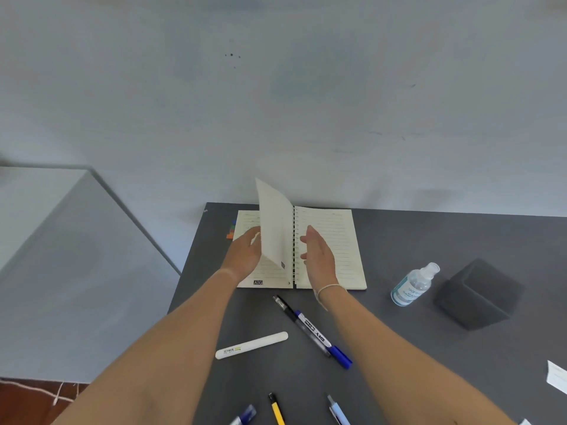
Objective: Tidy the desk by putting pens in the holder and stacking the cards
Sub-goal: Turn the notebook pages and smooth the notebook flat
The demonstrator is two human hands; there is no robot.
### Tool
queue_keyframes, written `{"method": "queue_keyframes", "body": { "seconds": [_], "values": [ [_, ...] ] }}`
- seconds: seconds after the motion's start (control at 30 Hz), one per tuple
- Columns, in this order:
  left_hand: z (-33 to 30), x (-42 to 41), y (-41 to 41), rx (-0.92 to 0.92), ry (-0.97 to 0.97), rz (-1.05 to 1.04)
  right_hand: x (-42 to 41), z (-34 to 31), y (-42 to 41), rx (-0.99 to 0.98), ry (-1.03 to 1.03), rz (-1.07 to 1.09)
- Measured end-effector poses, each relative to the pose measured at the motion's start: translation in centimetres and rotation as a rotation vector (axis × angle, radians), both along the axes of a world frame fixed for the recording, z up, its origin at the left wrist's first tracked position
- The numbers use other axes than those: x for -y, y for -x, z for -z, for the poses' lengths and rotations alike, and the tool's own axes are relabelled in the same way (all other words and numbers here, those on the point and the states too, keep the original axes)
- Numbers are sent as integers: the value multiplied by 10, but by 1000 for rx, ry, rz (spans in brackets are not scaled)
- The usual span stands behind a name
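Fingers (pixel 308 233) of the right hand (pixel 319 259) lie straight and close together, pinching nothing, over the right page of the open notebook (pixel 331 240); the left hand (pixel 245 253) lifts a raised page (pixel 274 228), its fingertips hidden behind the sheet, so their grip cannot be told; nearest pens, a black pen (pixel 283 306) and a blue marker (pixel 325 340), lie just nearer the person than the notebook, long axes running diagonally away to the right, closer to the right hand; the holder (pixel 475 297) stands well right of the notebook on the bench (pixel 399 348); a card (pixel 557 375) lies beyond it.
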State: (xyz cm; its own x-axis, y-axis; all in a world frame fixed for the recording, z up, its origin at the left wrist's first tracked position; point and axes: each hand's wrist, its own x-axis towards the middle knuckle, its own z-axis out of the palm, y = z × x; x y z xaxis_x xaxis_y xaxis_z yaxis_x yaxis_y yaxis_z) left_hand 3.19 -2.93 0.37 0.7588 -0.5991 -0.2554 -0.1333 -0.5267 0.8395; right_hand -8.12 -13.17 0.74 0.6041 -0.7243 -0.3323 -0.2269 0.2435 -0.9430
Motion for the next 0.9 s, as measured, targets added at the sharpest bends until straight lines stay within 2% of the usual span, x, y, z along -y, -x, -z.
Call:
{"method": "queue_keyframes", "body": {
  "seconds": [0.2, 0.3, 0.37, 0.47, 0.53, 0.7, 0.9],
  "values": [
    [-14, -5, -9, -58, 139, -140, 0, 6, 1, -51, 54, -121],
    [-19, -8, -16, -22, 151, -167, 5, 12, 6, -95, 131, -171],
    [-21, -10, -21, 84, 62, -105, 9, 16, 10, -139, 203, -206],
    [-19, -10, -23, 361, -138, 40, 17, 21, 15, -211, 298, -245],
    [-15, -8, -21, 462, -252, 107, 23, 25, 18, -267, 370, -274],
    [4, -4, -13, 459, -398, 225, 37, 34, 22, -381, 529, -323],
    [30, -4, -6, 398, -485, 364, 49, 48, 21, -539, 714, -438]
  ]
}}
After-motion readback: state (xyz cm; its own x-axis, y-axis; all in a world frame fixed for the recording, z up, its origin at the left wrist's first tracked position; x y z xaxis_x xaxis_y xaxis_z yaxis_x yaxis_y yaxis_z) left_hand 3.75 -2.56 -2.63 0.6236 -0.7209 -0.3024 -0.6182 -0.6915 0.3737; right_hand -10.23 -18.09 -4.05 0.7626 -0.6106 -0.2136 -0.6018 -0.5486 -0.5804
